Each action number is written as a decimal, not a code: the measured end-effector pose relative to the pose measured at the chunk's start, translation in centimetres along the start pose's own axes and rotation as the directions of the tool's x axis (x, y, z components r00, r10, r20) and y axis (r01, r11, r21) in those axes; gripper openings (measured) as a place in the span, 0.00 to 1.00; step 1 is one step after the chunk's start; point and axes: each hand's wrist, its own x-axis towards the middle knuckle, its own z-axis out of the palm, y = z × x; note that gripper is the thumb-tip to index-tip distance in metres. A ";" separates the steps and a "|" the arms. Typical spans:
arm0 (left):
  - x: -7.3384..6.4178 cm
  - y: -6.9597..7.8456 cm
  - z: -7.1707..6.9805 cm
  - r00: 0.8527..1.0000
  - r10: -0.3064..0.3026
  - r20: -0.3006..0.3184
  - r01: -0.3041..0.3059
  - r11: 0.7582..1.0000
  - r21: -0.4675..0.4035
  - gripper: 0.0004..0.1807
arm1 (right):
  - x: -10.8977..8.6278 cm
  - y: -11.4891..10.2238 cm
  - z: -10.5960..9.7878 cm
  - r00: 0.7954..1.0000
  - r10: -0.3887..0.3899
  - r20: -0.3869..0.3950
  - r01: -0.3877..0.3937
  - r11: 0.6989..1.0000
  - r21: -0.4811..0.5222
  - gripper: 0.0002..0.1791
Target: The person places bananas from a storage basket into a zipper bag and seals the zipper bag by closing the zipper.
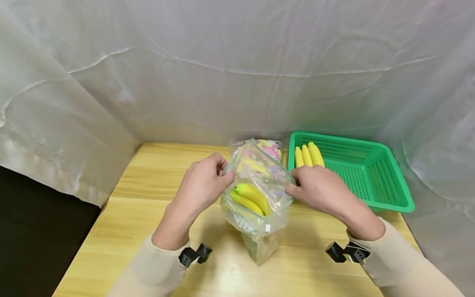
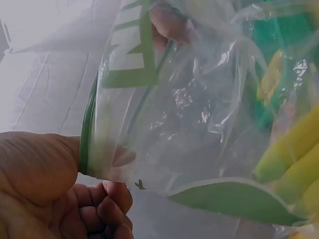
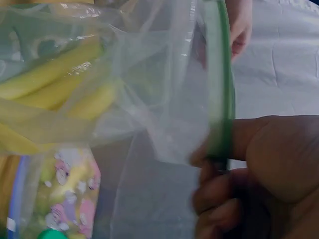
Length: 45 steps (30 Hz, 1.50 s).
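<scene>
A clear zip bag (image 1: pixel 278 206) with a green seal strip stands on the table, its mouth spread apart. Yellow bananas (image 1: pixel 252 198) lie inside it, seen through the plastic in both wrist views as well. My left hand (image 1: pixel 202 181) pinches the left edge of the bag's mouth between thumb and fingers. At the opposite edge, my right hand (image 1: pixel 320 187) pinches the rim; in the right wrist view its thumb and fingers close on the green strip (image 3: pixel 222 84). Some of the bag's lower contents are hidden by glare and folds.
Behind the right hand sits a green plastic basket (image 1: pixel 402 194) with several bananas (image 1: pixel 307 154) at its left end. A printed bag (image 1: pixel 272 147) with pink and yellow figures lies behind the zip bag. Pale curtains (image 1: pixel 222 82) hang around the wooden table (image 1: pixel 148 198).
</scene>
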 end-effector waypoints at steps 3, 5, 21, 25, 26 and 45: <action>-0.1 0.3 0.7 1.000 0.025 -0.008 -0.025 1.000 0.006 0.07 | 0.2 -0.5 -0.5 0.999 0.003 -0.036 -0.002 1.000 0.007 0.13; -0.1 0.4 1.1 0.999 0.035 -0.005 -0.035 0.999 0.009 0.08 | 0.8 -1.1 -0.8 0.997 -0.001 -0.077 0.004 0.999 0.040 0.16; 0.7 -1.8 3.5 0.997 0.071 0.015 -0.072 0.977 0.199 0.21 | 5.0 0.2 3.0 0.979 0.081 -0.185 -0.065 0.994 0.091 0.17; 0.4 -1.0 3.1 0.992 0.099 -0.084 -0.080 0.976 0.200 0.18 | 4.2 -0.2 2.5 0.967 0.064 -0.245 -0.040 0.994 0.101 0.14; 0.3 -0.8 2.9 0.987 0.101 -0.127 -0.073 0.975 0.210 0.16 | 4.0 -0.2 2.2 0.961 0.066 -0.268 -0.040 0.994 0.101 0.14; 1.3 -1.8 4.7 0.787 0.556 -0.267 -0.334 0.748 0.574 0.13 | 2.6 0.9 2.3 0.956 0.022 -0.294 0.011 0.994 0.109 0.11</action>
